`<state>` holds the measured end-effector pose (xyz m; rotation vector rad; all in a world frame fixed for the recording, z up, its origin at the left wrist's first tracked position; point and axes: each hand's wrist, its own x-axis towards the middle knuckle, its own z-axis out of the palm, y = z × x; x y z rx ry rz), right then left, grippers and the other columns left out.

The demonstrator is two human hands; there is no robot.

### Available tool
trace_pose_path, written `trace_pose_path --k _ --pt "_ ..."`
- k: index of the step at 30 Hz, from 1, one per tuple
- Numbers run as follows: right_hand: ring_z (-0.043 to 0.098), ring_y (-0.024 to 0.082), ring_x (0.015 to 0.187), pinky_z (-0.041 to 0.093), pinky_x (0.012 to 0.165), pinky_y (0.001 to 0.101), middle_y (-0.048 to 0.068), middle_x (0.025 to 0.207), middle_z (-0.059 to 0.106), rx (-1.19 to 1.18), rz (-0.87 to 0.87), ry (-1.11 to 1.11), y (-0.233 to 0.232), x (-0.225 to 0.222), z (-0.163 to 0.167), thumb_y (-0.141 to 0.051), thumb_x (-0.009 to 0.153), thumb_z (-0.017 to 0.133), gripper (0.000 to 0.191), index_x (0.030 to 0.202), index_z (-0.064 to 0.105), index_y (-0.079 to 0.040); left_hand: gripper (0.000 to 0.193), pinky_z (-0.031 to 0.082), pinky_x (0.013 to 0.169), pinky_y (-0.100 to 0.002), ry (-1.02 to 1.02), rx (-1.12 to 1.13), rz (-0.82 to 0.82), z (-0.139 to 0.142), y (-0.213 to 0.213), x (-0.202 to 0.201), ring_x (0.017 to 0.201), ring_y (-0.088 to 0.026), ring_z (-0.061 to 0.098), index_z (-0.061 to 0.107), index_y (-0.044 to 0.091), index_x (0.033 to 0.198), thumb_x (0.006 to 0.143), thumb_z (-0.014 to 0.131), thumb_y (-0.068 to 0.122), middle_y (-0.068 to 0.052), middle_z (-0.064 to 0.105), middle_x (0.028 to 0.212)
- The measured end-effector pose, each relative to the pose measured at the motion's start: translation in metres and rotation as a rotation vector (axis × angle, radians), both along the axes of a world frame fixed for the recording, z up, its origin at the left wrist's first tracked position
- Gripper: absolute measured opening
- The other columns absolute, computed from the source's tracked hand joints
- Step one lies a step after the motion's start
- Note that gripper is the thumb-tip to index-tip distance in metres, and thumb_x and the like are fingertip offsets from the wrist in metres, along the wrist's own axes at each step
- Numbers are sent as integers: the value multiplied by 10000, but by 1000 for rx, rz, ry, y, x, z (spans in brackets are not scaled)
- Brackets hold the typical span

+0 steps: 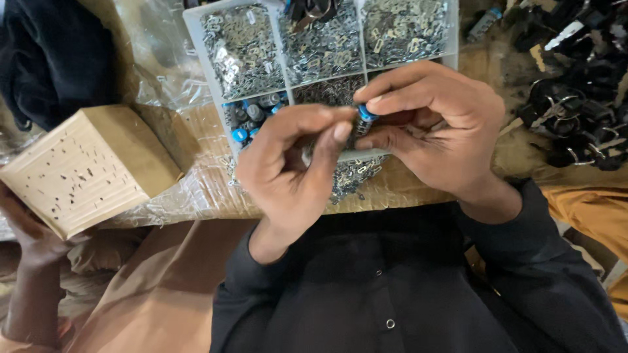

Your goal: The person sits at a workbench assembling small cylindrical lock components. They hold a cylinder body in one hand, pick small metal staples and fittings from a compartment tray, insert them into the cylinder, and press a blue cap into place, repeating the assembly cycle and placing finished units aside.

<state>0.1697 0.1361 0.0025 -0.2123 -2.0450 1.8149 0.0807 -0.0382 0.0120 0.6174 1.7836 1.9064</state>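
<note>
My right hand point(438, 124) pinches a small dark cylinder with a blue cap point(364, 119) between thumb and fingers. My left hand point(294, 163) meets it from the left, thumb and forefinger closed on the same cylinder's lower end. Both hands hover over the front edge of a grey compartment tray point(196, 39). Its cells hold heaps of small silver metal pieces point(242, 49), and one cell holds several more blue-capped cylinders point(252, 116). What lies under my palms is hidden.
A wooden block with small holes point(85, 167) sits at the left, with another person's hand point(29, 229) under its edge. Black straps and metal rings point(575, 98) pile at the right. Crinkled clear plastic sheet point(196, 189) covers the cardboard surface.
</note>
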Motion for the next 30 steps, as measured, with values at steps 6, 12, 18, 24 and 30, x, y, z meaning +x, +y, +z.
trace_pose_path --k 6,12,18,24,30 --pt "755 242 947 675 789 295 213 1107 675 39 -32 8 -2 1 2 108 853 794 208 1017 669 80 103 621 864 -240 -66 -4 12 -5 3 6 982 -147 744 632 -44 1111 1083 729 -65 -139 736 1065" --pt "778 256 986 691 835 313 206 1109 700 204 -82 -32 -5 3 2 135 893 790 163 1023 713 75 177 618 839 -221 344 -168 4 5 8 -2 942 -151 751 661 11 1073 993 806 -51 -117 719 1016" --pt "740 210 1102 676 881 257 191 1248 674 -17 -66 -5 -4 1 -2 123 967 758 274 1205 641 53 241 546 847 -339 831 -494 -56 14 14 -20 969 -245 643 722 63 1061 884 848 -42 -46 746 1078" --pt "735 206 1089 673 899 268 207 1302 647 -20 -63 8 -5 3 -1 133 984 746 260 1210 631 78 233 554 832 -329 658 -459 -64 13 9 -17 924 -224 658 714 60 1094 932 844 -45 -42 739 1071" --pt "752 209 1016 677 847 275 222 1236 661 32 -43 -21 -2 0 1 148 934 743 222 1125 641 95 191 600 837 -270 151 -125 13 13 11 -9 935 -208 728 672 54 1150 1020 775 -39 -83 740 1074"
